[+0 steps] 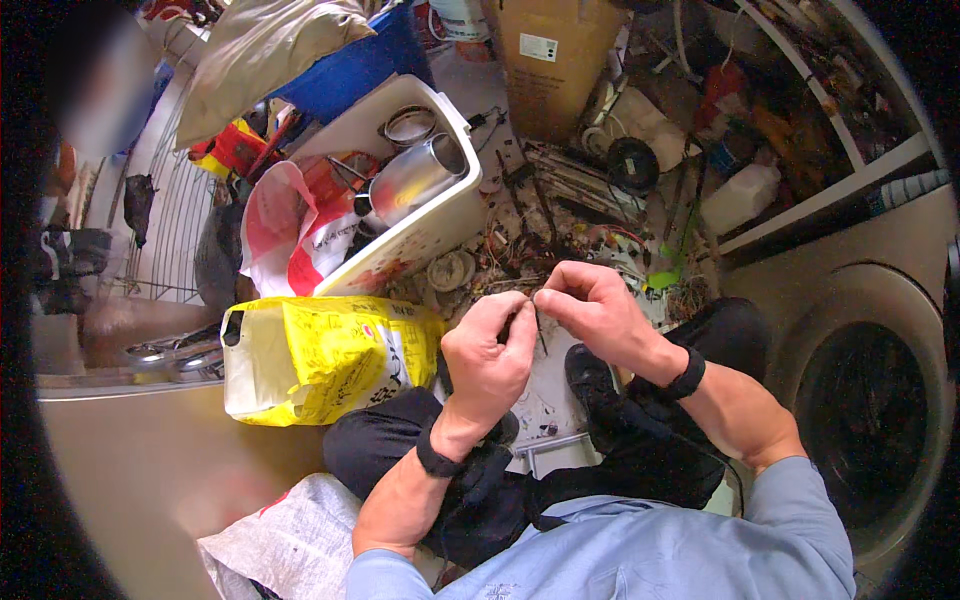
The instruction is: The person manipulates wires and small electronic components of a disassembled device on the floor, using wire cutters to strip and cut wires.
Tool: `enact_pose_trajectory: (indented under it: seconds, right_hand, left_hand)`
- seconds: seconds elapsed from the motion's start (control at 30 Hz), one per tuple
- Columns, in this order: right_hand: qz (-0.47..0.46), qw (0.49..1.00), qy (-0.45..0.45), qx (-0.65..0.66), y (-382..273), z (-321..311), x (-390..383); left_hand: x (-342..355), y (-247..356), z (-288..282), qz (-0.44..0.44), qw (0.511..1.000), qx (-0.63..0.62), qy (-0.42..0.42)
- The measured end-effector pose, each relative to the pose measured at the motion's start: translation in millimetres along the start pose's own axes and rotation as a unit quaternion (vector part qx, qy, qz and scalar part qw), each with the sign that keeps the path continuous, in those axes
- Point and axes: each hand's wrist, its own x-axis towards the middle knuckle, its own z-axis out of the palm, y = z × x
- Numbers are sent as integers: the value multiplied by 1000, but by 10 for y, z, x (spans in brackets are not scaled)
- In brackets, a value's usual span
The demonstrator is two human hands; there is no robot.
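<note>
A thin dark strand (542,338) hangs just below the meeting fingertips of both hands, above the cluttered floor (548,405). The left hand (487,345) has its thumb and forefinger brought together; the right hand (600,318) pinches likewise, their tips touching or nearly so. What lies between them is too small to make out, and I cannot tell which hand grips the strand. A piece so slight could slip if either pinch loosens, and a hard pull might snap it. If dropped, it could easily get lost in the tangle of wires and scraps (600,238) just beyond, or land by the black shoe (592,382). To the left, the yellow bag (340,350) stands near the left wrist, so an elbow or knee swung outward might tip it against the white bin (425,238) behind.
</note>
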Motion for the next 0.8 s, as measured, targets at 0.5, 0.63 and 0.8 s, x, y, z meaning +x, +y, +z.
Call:
enact_pose_trajectory:
  seconds: [0.5,0.63,0.8]
  right_hand:
    - [109,984,-80,116,-163,-166,-44]
    - [161,957,-106,216,-152,-205,-57]
    - [-58,996,-25,65,-32,-138,-57]
  left_hand:
    - [99,27,-71,-172,954,-227,-98]
    - [94,33,-155,-195,941,-235,-143]
    - [98,14,-32,-238,923,-286,-100]
